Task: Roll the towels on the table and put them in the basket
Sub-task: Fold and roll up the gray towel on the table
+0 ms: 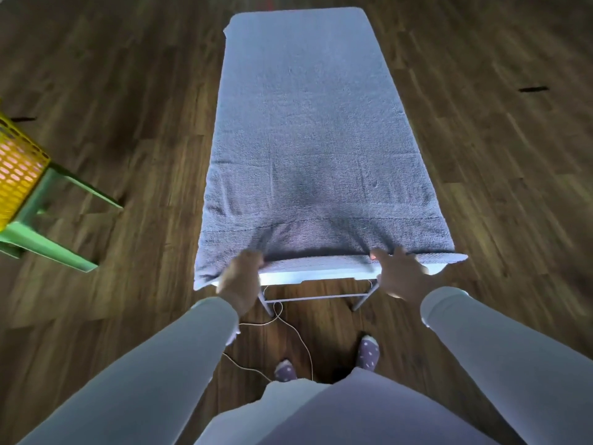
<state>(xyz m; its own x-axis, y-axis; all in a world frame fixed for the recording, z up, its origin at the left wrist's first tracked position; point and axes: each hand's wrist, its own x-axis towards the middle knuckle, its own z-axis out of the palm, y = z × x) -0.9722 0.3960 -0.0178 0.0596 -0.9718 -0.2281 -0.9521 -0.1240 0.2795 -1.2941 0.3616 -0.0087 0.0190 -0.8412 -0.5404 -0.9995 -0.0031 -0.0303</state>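
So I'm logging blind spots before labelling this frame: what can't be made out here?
- Yellow basket: cut off by the left edge of the head view; contents unclear.
- White table: top hidden under the grey towel.
- Left hand fingertips: tucked under the towel hem.
- Right hand: motion-blurred, grip uncertain.
- Green stool: partly cropped.

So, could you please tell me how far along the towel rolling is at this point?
Early. Done: the grey towel lies spread flat along the table. In hand: the left hand and right hand are at its near edge, apparently starting the roll. Left: rolling it up and carrying it to the yellow basket.
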